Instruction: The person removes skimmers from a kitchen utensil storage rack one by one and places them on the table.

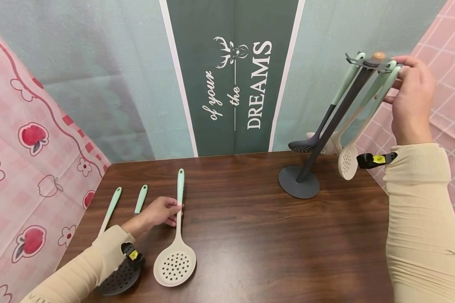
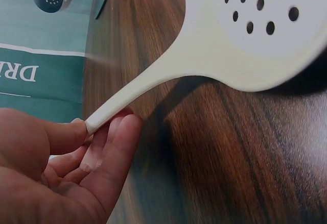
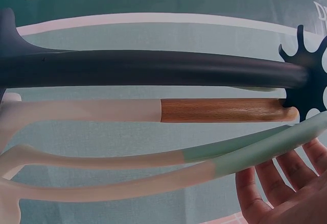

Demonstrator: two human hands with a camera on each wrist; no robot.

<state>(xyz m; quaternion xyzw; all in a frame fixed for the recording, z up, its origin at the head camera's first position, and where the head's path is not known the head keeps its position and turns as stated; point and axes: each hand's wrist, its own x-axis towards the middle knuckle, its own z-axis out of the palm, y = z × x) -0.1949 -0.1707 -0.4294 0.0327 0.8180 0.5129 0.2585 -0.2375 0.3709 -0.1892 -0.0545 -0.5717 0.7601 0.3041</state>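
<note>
Near the middle left of the table, the left hand [image 1: 160, 212] pinches the handle of a cream slotted turner [image 1: 175, 261] between thumb and fingers, where mint meets cream. In the left wrist view the thumb lies on the turner's [image 2: 209, 58] neck, with the fingers curled beneath. At the rack's top, the right hand [image 1: 414, 94] holds the upper end of a mint-handled utensil [image 1: 385, 86] that hangs there, its cream perforated head low down. In the right wrist view the fingers lie behind this mint handle [image 3: 265, 155]; the thumb is out of view.
A dark rack [image 1: 299, 183] with a round base stands at the table's back right. On it hang a dark slotted utensil [image 1: 304, 145], another cream one and a wooden-ended one [image 3: 225, 110]. Two mint-handled utensils lie at left, one with a dark perforated head [image 1: 119, 280].
</note>
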